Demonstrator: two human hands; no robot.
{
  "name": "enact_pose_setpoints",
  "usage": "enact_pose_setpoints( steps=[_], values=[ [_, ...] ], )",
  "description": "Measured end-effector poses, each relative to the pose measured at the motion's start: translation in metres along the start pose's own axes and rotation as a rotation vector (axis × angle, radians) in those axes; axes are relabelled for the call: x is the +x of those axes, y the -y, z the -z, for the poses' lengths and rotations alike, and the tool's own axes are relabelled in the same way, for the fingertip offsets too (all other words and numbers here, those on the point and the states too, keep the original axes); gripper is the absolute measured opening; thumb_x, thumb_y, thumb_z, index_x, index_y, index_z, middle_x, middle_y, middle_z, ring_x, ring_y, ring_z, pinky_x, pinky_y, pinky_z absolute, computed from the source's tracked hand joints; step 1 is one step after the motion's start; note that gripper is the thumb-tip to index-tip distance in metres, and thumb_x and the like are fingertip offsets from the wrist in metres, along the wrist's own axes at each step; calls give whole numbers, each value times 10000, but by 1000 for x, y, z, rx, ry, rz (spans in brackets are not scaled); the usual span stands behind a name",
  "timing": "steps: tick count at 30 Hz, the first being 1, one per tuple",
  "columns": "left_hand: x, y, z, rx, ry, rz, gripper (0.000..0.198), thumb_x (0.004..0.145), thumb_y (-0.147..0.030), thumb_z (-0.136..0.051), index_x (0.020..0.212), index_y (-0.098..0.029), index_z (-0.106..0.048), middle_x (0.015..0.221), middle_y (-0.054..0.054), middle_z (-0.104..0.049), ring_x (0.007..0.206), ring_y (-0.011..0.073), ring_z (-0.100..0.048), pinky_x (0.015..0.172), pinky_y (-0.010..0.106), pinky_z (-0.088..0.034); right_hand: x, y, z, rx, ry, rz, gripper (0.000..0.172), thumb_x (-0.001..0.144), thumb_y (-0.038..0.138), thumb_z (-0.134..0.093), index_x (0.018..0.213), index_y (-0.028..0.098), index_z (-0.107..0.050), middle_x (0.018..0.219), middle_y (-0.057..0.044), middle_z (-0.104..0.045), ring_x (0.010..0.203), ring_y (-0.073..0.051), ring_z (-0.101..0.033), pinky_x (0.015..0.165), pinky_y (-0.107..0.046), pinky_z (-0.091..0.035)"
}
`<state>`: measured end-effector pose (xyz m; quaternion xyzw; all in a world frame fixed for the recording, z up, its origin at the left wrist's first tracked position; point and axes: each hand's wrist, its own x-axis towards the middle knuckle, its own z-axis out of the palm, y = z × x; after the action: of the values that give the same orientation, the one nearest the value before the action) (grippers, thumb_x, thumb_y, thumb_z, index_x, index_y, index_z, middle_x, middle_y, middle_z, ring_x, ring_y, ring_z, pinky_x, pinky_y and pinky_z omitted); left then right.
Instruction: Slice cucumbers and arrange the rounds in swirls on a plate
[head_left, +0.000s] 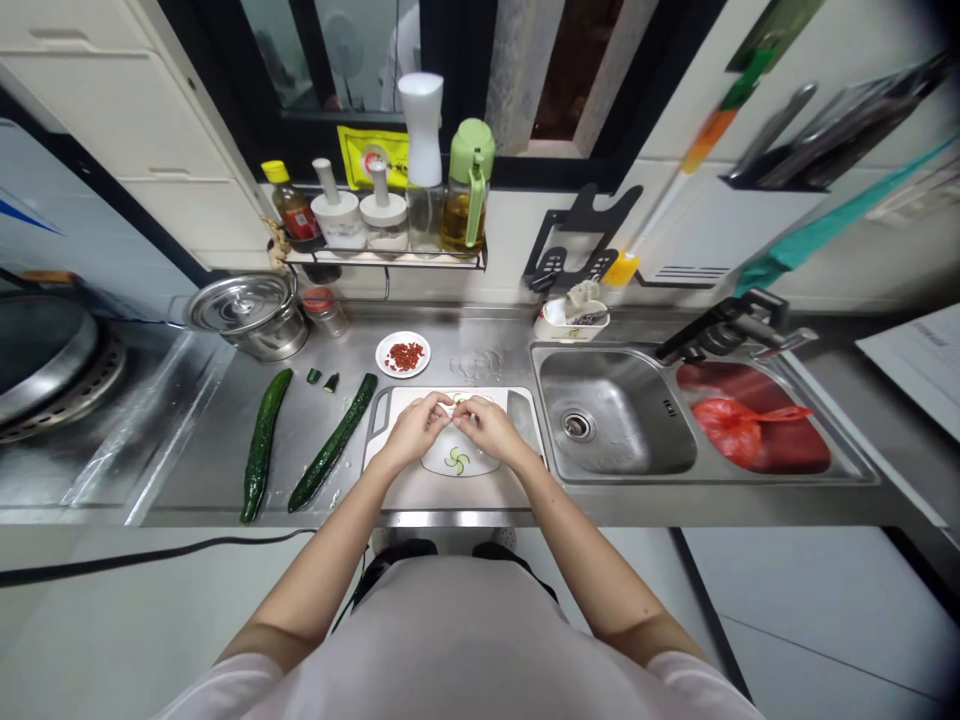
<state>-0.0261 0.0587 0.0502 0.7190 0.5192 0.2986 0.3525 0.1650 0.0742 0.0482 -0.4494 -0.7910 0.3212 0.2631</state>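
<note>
My left hand [418, 428] and my right hand [487, 428] meet fingertip to fingertip above a white plate [433, 462]. Both are closed in a pinch; whatever is between the fingers is too small and too covered to name. On the plate's near side, thin green-edged cucumber slices [457, 461] form a pinwheel. More slices show in part behind my fingers at the far side. Under the plate lies a cutting board [397, 492]. A small white dish [382, 362] of chopped red pieces [405, 356] stands just beyond the board.
Left of the board lie two whole cucumbers [262, 450] [334, 445] and two cut-off ends [331, 382]. A lidded steel pot [270, 325] and a jar [325, 312] stand behind. The sink [615, 420] is at right, with a red bag [727, 430]. Above hangs a condiment shelf [390, 260].
</note>
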Motion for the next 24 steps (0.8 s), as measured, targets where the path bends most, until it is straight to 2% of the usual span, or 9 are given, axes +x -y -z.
enact_pose_setpoints(
  steps=[10, 14, 17, 20, 24],
  values=[
    [-10, -2, -11, -19, 83, 58, 267, 841, -215, -550, 1105, -240, -587, 861, 11, -677, 843, 173, -615, 846, 289, -451, -15, -4, -6, -9, 77, -78, 91, 852, 223, -554, 868, 186, -636, 875, -19, -627, 807, -142, -555, 735, -234, -372],
    [-15, 0, -18, 36, 84, 116, 293, 849, -223, -542, 1139, -247, -583, 861, 9, -673, 833, 174, -617, 821, 281, -452, -27, -7, -14, -35, 76, -185, 111, 855, 227, -541, 865, 187, -644, 840, -13, -640, 758, -136, -548, 687, -223, -355],
    [-22, 6, -26, 161, 53, 200, 227, 848, -235, -555, 1067, -238, -616, 841, 18, -670, 831, 190, -618, 776, 282, -443, -38, -10, -23, -85, 115, -320, 119, 861, 241, -540, 851, 192, -648, 791, -7, -647, 706, -133, -540, 631, -219, -329],
    [-27, 12, -35, 225, 80, 259, 177, 848, -240, -566, 1012, -234, -632, 856, 28, -681, 846, 204, -624, 741, 282, -431, -45, -14, -34, -129, 160, -418, 132, 869, 247, -535, 851, 193, -654, 785, -12, -658, 707, -135, -544, 607, -215, -308],
    [-29, 15, -45, 258, 126, 317, 162, 846, -225, -573, 996, -232, -633, 876, 31, -695, 882, 209, -633, 744, 279, -424, -48, -18, -42, -169, 180, -477, 162, 884, 247, -510, 874, 190, -661, 833, -25, -676, 732, -133, -551, 594, -215, -283]
  ],
)
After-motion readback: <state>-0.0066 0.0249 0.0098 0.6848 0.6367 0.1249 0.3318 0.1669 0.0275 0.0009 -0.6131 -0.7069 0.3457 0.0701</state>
